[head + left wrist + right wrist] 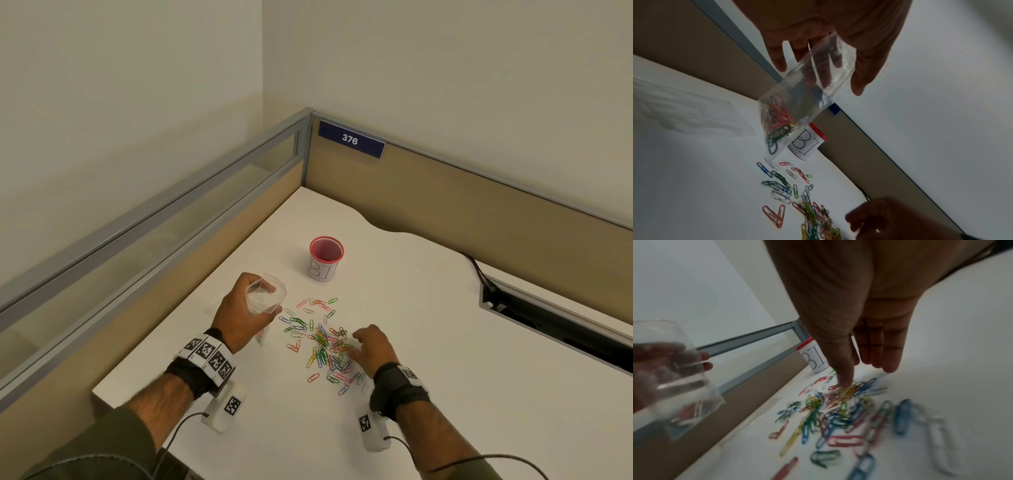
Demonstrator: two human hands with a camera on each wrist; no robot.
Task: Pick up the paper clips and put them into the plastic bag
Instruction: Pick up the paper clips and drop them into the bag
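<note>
Several coloured paper clips [329,346] lie scattered in a loose pile on the white desk [445,359]. My left hand [246,315] grips a small clear plastic bag [265,296] above the desk, left of the pile, mouth held wide. Some red and green clips [777,120] sit in the bottom of the bag [803,97]. My right hand [371,346] reaches down onto the pile's right side. In the right wrist view its fingers [879,353] point straight down and the thumb touches the clips [842,410]. No clip shows pinched.
A red-rimmed cup [326,258] with a handwritten paper label stands behind the pile. A second flat clear bag [690,110] lies on the desk behind my left hand. Partition walls [445,205] close the far and left sides. A cable slot [548,318] opens at the right.
</note>
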